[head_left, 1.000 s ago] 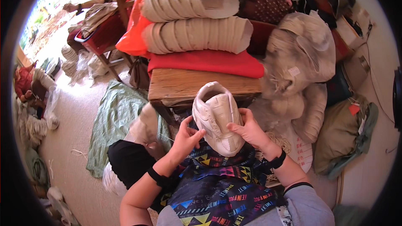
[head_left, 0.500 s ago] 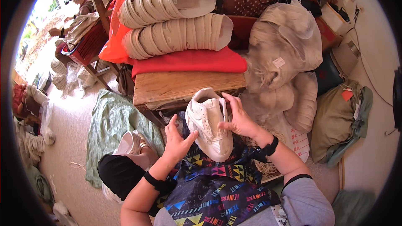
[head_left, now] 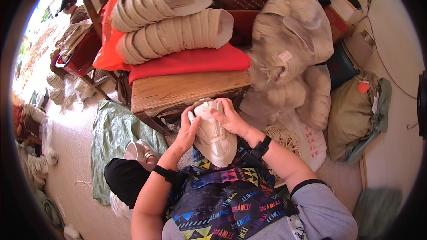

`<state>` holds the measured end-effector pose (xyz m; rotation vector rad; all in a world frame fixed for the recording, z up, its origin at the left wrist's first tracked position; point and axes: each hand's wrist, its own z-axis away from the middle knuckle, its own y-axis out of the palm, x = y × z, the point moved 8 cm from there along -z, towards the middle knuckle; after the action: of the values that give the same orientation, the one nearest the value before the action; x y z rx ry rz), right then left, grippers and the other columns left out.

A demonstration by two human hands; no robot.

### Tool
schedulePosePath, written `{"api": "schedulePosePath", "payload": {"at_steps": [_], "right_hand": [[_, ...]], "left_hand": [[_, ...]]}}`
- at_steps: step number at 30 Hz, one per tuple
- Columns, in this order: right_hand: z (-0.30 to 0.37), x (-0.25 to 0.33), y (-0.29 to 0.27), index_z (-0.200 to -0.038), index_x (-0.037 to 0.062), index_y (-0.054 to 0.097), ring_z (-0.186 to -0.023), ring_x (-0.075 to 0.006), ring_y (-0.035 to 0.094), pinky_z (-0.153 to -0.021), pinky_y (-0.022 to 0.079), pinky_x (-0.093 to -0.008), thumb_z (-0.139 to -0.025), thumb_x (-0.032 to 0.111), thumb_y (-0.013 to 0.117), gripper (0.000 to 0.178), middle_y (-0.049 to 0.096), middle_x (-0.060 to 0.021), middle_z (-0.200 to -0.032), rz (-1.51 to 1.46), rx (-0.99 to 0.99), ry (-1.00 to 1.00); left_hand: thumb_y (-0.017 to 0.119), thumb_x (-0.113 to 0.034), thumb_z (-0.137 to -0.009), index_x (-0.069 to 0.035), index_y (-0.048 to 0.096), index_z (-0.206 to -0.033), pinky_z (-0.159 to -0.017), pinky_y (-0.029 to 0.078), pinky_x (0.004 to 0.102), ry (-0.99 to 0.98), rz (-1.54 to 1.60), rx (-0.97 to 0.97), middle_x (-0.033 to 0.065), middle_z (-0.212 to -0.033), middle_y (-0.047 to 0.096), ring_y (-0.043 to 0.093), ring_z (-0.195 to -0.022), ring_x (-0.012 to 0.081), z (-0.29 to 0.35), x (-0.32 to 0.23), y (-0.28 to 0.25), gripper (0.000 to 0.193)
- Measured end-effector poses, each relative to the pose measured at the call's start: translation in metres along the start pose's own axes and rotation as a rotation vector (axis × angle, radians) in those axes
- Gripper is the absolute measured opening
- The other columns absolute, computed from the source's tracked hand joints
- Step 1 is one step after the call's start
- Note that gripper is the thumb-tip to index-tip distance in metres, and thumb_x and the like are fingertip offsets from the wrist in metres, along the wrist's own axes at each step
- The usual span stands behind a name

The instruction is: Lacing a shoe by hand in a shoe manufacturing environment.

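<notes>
Both hands are on an off-white sneaker [head_left: 216, 144], which lies over my patterned apron with its toe toward me. My left hand [head_left: 188, 126] is closed around the left side of the shoe's collar, thumb along the tongue. On the other side my right hand [head_left: 229, 119] grips the collar, its thumb pressing by the top of the tongue. The heel end is partly hidden by the fingers. Just beyond the shoe stands a wooden bench [head_left: 191, 90].
Two rows of nested off-white shoe uppers [head_left: 175, 35] rest on a red cloth [head_left: 191, 64] on the bench. To their right sit plastic bags of uppers [head_left: 291, 40]. A green sheet [head_left: 109, 138] covers floor at the left. A person [head_left: 73, 11] sits at the far left.
My left hand, open and apart from the shoe before, has closed on its collar. The right hand has shifted its grip to the collar. The surroundings have slid slightly left in view.
</notes>
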<state>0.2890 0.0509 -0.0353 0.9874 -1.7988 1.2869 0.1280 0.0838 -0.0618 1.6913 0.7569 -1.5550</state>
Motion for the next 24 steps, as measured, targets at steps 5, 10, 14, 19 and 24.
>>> {"api": "schedulePosePath", "payload": {"at_steps": [5, 10, 14, 19, 24], "right_hand": [[0.016, -0.022, -0.006, -0.136, 0.0069, 0.04, -0.123, -0.0259, 0.043, -0.106, 0.033, -0.0368, -0.094, 0.046, 0.059, 0.06, 0.047, -0.0153, -0.129, -0.356, 0.032, 0.046], [0.119, -0.128, -0.031, -0.117, 0.0003, 0.06, -0.098, -0.0153, 0.059, -0.088, 0.047, -0.0305, -0.094, 0.032, 0.062, 0.039, 0.066, -0.0077, -0.106, -0.239, 0.01, 0.622], [0.235, -0.223, -0.089, -0.1, 0.0011, 0.067, -0.084, -0.018, 0.064, -0.073, 0.051, -0.0299, -0.089, 0.022, 0.065, 0.024, 0.069, -0.0095, -0.09, 0.1, -0.223, 0.814], [0.247, -0.239, -0.172, -0.091, 0.0034, 0.069, -0.08, -0.0308, 0.066, -0.071, 0.051, -0.0367, -0.086, 0.022, 0.066, 0.019, 0.068, -0.0179, -0.087, 0.645, -0.671, 0.72], [0.229, -0.272, -0.192, -0.09, 0.0045, 0.07, -0.086, -0.0311, 0.067, -0.078, 0.051, -0.0399, -0.079, 0.035, 0.069, 0.033, 0.069, -0.0179, -0.087, 0.572, -0.53, 1.008]], "left_hand": [[0.052, -0.021, -0.099, -0.006, 0.029, -0.141, -0.104, 0.035, 0.0327, 0.052, -0.212, -0.096, 0.014, -0.131, 0.041, 0.041, -0.122, 0.0222, -0.007, -0.008, 0.003, 0.05], [0.044, -0.024, -0.103, -0.006, 0.026, -0.144, -0.109, 0.029, 0.0326, 0.062, -0.183, -0.08, 0.0141, -0.139, 0.039, 0.039, -0.127, 0.0213, -0.001, -0.004, -0.011, 0.048], [0.042, -0.024, -0.103, -0.007, 0.024, -0.144, -0.111, 0.024, 0.0346, 0.028, -0.189, -0.07, 0.0148, -0.141, 0.037, 0.036, -0.131, 0.0227, -0.006, -0.007, 0.005, 0.048], [0.042, -0.022, -0.103, -0.007, 0.021, -0.146, -0.113, 0.022, 0.0352, 0.005, -0.188, -0.081, 0.0156, -0.143, 0.036, 0.034, -0.134, 0.0243, -0.002, -0.007, 0.002, 0.051], [0.044, -0.021, -0.102, -0.005, 0.021, -0.148, -0.113, 0.023, 0.0352, -0.059, -0.254, -0.075, 0.0164, -0.145, 0.035, 0.033, -0.135, 0.0246, 0.001, -0.016, 0.0, 0.054]]}}
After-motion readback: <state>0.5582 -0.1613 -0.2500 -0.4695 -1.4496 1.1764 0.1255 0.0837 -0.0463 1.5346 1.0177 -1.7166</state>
